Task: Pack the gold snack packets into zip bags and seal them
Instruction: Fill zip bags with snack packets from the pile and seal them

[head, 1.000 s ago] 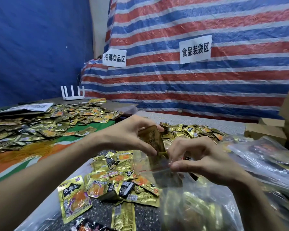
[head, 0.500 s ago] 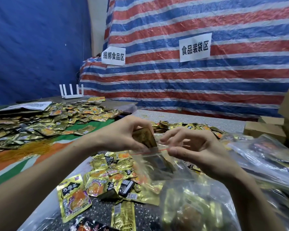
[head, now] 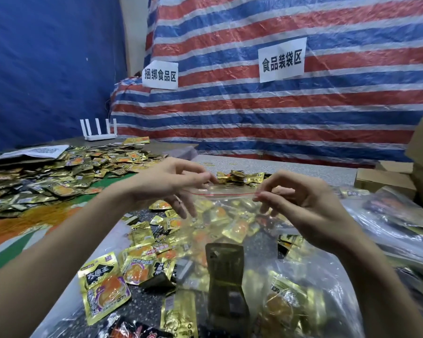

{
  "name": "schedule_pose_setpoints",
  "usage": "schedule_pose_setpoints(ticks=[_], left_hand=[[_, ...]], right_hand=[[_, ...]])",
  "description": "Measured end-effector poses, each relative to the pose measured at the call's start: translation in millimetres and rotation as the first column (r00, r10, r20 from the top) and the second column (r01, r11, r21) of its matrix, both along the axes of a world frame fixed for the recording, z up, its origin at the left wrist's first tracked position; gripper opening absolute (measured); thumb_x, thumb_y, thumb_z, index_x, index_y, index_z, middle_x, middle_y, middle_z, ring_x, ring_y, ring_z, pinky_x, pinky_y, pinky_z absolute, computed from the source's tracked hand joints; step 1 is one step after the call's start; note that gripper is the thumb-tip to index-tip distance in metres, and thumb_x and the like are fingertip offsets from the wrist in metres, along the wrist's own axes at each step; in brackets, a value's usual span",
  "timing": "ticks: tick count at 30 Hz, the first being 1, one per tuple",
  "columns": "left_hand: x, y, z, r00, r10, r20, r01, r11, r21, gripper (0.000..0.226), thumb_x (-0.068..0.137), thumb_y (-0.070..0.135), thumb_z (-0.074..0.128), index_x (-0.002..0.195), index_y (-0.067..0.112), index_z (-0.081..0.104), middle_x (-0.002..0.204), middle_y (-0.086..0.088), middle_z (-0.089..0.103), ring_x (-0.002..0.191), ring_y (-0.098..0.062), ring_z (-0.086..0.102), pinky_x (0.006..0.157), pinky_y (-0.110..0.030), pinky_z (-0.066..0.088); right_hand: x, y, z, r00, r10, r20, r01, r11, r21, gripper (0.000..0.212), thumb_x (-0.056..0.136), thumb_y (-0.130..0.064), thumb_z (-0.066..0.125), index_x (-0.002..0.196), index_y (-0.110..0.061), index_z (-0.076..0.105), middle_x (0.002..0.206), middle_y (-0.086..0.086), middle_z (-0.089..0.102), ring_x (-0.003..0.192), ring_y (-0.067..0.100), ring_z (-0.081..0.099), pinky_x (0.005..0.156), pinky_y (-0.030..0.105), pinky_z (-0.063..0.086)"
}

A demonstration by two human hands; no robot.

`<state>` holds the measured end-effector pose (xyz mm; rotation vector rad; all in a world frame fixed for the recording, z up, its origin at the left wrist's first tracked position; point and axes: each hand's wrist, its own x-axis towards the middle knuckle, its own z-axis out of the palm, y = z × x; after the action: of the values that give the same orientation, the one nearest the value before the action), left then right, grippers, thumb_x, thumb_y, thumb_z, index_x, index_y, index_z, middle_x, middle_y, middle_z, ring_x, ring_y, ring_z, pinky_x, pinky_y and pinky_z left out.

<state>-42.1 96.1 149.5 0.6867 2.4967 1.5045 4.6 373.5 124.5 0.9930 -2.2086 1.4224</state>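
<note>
zip bag [head: 230, 215] held up at frame centre, one gold packet [head: 225, 276] inside, seal not confirmed shut | left hand [head: 166, 184] and right hand [head: 303, 206] fingers [head: 263, 197] pinch opposite ends of its red zip strip [head: 225, 192] | loose packets [head: 103, 286] strewn on tabletop [head: 291, 167], lower left: bulk judged outstanding

Site recorded as a makeshift food-packing workshop. Walls are formed by a striped tarp [head: 327, 113] and a blue tarp [head: 47, 69]. A sign [head: 282, 60] marked 食品装袋区 (food-bagging area) and a second sign [head: 160, 75] marked 捆绑食品区 (food-bundling area) are taped up. Gold packets [head: 59, 172] are heaped in bulk on the bench [head: 303, 169]. Cardboard boxes [head: 386, 179] are kept at right.
</note>
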Motion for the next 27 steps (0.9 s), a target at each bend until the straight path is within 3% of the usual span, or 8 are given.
schedule_pose_setpoints(ticks=[4, 8, 12, 16, 18, 20, 23, 27], left_hand=[[-39, 11, -40, 0.967, 0.243, -0.077, -0.232, 0.964, 0.128, 0.014, 0.096, 0.022, 0.063, 0.104, 0.021, 0.073, 0.099, -0.008, 0.074, 0.065, -0.017, 0.068, 0.056, -0.026, 0.056], [-82, 41, -95, 0.962, 0.254, -0.1, -0.266, 0.954, -0.136, 0.011, 0.093, 0.015, 0.065, 0.103, 0.015, 0.07, 0.091, -0.004, 0.071, 0.069, -0.012, 0.064, 0.057, -0.016, 0.048], [-119, 79, -131, 0.958, 0.209, -0.194, -0.257, 0.927, -0.271, 0.005, 0.092, 0.02, 0.067, 0.094, 0.017, 0.071, 0.078, 0.007, 0.064, 0.07, -0.011, 0.055, 0.058, -0.015, 0.04], [-151, 117, -149, 0.952, 0.131, -0.277, -0.247, 0.863, -0.441, 0.022, 0.092, 0.035, 0.065, 0.102, 0.016, 0.06, 0.093, 0.004, 0.06, 0.083, -0.009, 0.056, 0.071, -0.017, 0.047], [-164, 132, -152, 0.943, 0.13, -0.307, -0.276, 0.821, -0.5, 0.043, 0.088, 0.043, 0.068, 0.119, 0.015, 0.059, 0.113, -0.003, 0.061, 0.103, -0.019, 0.06, 0.09, -0.035, 0.052], [-175, 143, -155, 0.919, 0.149, -0.365, -0.339, 0.773, -0.536, 0.055, 0.083, 0.051, 0.066, 0.126, 0.019, 0.055, 0.118, -0.004, 0.056, 0.111, -0.024, 0.056, 0.094, -0.042, 0.048], [-193, 156, -160, 0.862, 0.285, -0.418, -0.47, 0.757, -0.454, 0.038, 0.092, 0.04, 0.059, 0.123, 0.018, 0.055, 0.117, -0.006, 0.06, 0.109, -0.025, 0.058, 0.086, -0.039, 0.045], [-216, 174, -163, 0.78, 0.571, -0.257, -0.625, 0.687, -0.371, 0.066, 0.087, 0.061, 0.061, 0.121, 0.004, 0.056, 0.124, -0.017, 0.062, 0.114, -0.035, 0.058, 0.093, -0.041, 0.048]], right_hand=[[-5, 6, -2, 1.0, -0.02, -0.009, 0.021, 0.998, 0.061, 0.037, 0.078, -0.04, 0.066, 0.091, -0.006, 0.07, 0.082, 0.011, 0.071, 0.075, 0.021, 0.071, 0.071, 0.046, 0.06], [-9, 17, -1, 0.998, -0.027, 0.061, 0.014, 0.98, 0.201, 0.037, 0.073, -0.052, 0.065, 0.086, -0.019, 0.073, 0.087, 0.004, 0.073, 0.081, 0.018, 0.072, 0.075, 0.047, 0.06], [-10, 23, -1, 0.991, -0.035, 0.13, -0.005, 0.956, 0.292, 0.02, 0.081, -0.039, 0.073, 0.084, -0.019, 0.075, 0.085, 0.002, 0.074, 0.08, 0.018, 0.071, 0.076, 0.047, 0.058], [-18, 29, -3, 0.972, -0.164, 0.17, 0.088, 0.918, 0.386, 0.011, 0.084, -0.023, 0.075, 0.083, -0.012, 0.075, 0.084, 0.005, 0.074, 0.078, 0.016, 0.07, 0.076, 0.044, 0.057], [-21, 35, -4, 0.953, -0.229, 0.197, 0.125, 0.893, 0.433, 0.01, 0.085, -0.022, 0.075, 0.081, -0.013, 0.074, 0.082, 0.006, 0.074, 0.078, 0.02, 0.069, 0.078, 0.047, 0.055], [-23, 41, -5, 0.937, -0.262, 0.231, 0.133, 0.879, 0.458, 0.01, 0.086, -0.021, 0.075, 0.079, -0.015, 0.074, 0.08, 0.006, 0.074, 0.078, 0.022, 0.07, 0.08, 0.048, 0.055], [-25, 44, -6, 0.93, -0.266, 0.253, 0.128, 0.881, 0.456, 0.009, 0.087, -0.02, 0.075, 0.08, -0.014, 0.074, 0.08, 0.007, 0.074, 0.078, 0.021, 0.07, 0.079, 0.046, 0.055], [-27, 44, -8, 0.934, -0.266, 0.237, 0.14, 0.887, 0.44, 0.013, 0.087, -0.021, 0.074, 0.078, -0.013, 0.072, 0.08, 0.008, 0.073, 0.077, 0.021, 0.068, 0.077, 0.043, 0.054]])
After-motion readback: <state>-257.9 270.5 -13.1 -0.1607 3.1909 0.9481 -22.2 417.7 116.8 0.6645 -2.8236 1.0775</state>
